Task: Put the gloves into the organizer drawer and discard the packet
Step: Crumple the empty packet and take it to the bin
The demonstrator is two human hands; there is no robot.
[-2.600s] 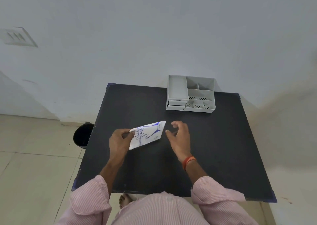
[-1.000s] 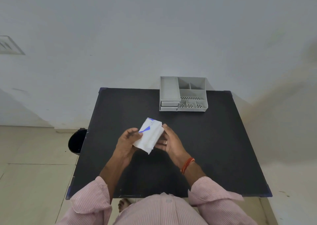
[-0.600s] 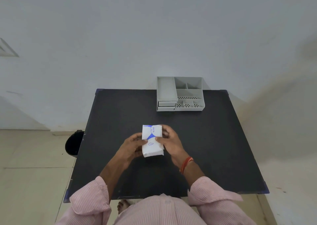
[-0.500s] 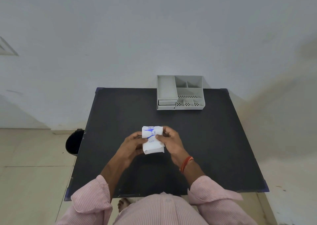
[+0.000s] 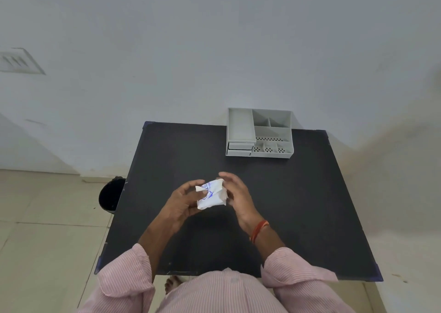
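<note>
Near the middle of the frame, a little below centre, the packet (image 5: 211,197) is held above the black tabletop (image 5: 298,205) between the 2 hands. The left hand (image 5: 182,200) is closed on its left edge, thumb and fingers pinching the paper, while the right hand (image 5: 235,194) cups its right side with the fingers loosely spread, touching it but not plainly clamped. The packet looks like thin white paper, already creased and bowed, so it should be very light, soft and easy to crumple or tear; whatever gloves are inside are hidden, and I would judge them limp and slippery once drawn out. The sensible place to take hold is the top seam or a free corner, peeling the 2 layers apart rather than squeezing the middle. Blue printing runs across the face, with a few letters near the upper edge, but they are too small and folded to read, and no brand can be made out. The grey organizer (image 5: 259,134) stands at the upper right of the tabletop, well apart from the hands, its small drawer (image 5: 239,146) at the lower left front looking shut. A black bin (image 5: 111,197) sits on the floor just beside the tabletop's left edge, a likely home for the empty packet.
</note>
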